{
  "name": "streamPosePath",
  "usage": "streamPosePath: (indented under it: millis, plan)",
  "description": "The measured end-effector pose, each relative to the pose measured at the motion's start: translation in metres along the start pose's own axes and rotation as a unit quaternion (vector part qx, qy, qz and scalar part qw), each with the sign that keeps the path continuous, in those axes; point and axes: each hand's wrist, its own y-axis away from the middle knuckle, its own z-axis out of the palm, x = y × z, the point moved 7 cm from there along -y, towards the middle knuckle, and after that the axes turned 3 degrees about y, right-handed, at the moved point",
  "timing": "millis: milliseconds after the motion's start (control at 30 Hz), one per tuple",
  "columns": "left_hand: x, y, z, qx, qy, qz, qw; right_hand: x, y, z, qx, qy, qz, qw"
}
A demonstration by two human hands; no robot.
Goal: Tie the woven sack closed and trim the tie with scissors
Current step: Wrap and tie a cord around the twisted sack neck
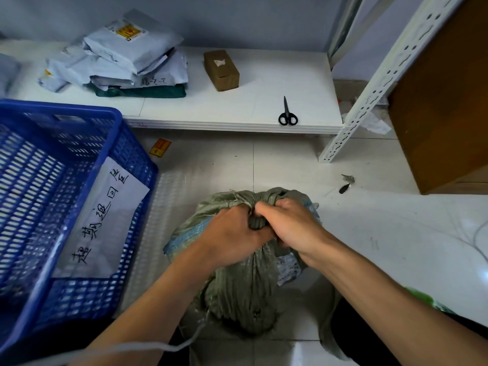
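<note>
A grey-green woven sack (pixel 245 291) stands on the tiled floor right in front of me, its top bunched together. My left hand (pixel 232 233) and my right hand (pixel 293 223) are both closed on the gathered neck, knuckles almost touching. Sack fabric spills out above the fingers. A pale cord (pixel 184 344) trails from the sack's lower left toward the frame's bottom edge. Black-handled scissors (pixel 287 113) lie shut on the low white shelf (pixel 237 112) beyond the sack, near its front edge.
A blue plastic crate (pixel 66 202) with a handwritten paper sheet stands at my left. On the shelf lie a pile of grey mailer bags (pixel 124 56) and a small cardboard box (pixel 221 70). A white slotted rack post (pixel 369 93) and a brown panel (pixel 443 101) stand at right.
</note>
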Motion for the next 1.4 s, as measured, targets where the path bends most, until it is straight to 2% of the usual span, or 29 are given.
streamPosePath:
  millis: [133, 367, 433, 533, 600, 800, 867, 1033, 1167, 1300, 1400]
  plan:
    - [0.000, 0.000, -0.007, 0.044, -0.012, 0.009, 0.999, 0.002, -0.003, -0.004, 0.010, -0.048, 0.006, 0.999]
    - [-0.001, 0.004, -0.030, 0.171, 0.120, 0.014, 0.978, 0.006, -0.006, -0.014, 0.029, -0.180, 0.027, 0.983]
    - [-0.009, -0.001, -0.031, 0.160, 0.120, -0.026, 0.979, 0.008, -0.005, -0.012, 0.030, -0.199, 0.031, 0.979]
    - [-0.021, -0.003, -0.016, 0.101, 0.167, -0.109, 0.975, 0.009, -0.004, -0.009, 0.028, -0.210, 0.026, 0.977]
    - [-0.022, -0.003, -0.010, 0.093, 0.213, -0.121, 0.965, 0.006, -0.003, -0.008, 0.013, -0.207, 0.014, 0.978]
    - [-0.020, -0.006, -0.027, 0.194, 0.304, -0.089, 0.929, 0.002, -0.003, -0.004, -0.010, -0.201, -0.001, 0.980]
    - [-0.020, -0.006, -0.030, 0.223, 0.269, -0.057, 0.935, 0.001, -0.003, -0.001, -0.017, -0.189, -0.002, 0.982]
    - [-0.012, -0.002, -0.039, 0.278, 0.100, 0.015, 0.955, 0.000, -0.004, -0.003, -0.016, -0.150, -0.001, 0.989]
    - [0.003, 0.012, -0.042, 0.359, -0.063, 0.103, 0.925, 0.000, -0.003, -0.005, -0.003, -0.096, -0.005, 0.995]
    - [0.010, 0.015, -0.039, 0.363, -0.104, 0.146, 0.914, 0.000, -0.002, -0.006, -0.005, -0.064, -0.011, 0.998]
    - [0.014, 0.015, -0.039, 0.357, -0.081, 0.180, 0.913, 0.000, -0.001, -0.009, -0.012, -0.049, -0.018, 0.999]
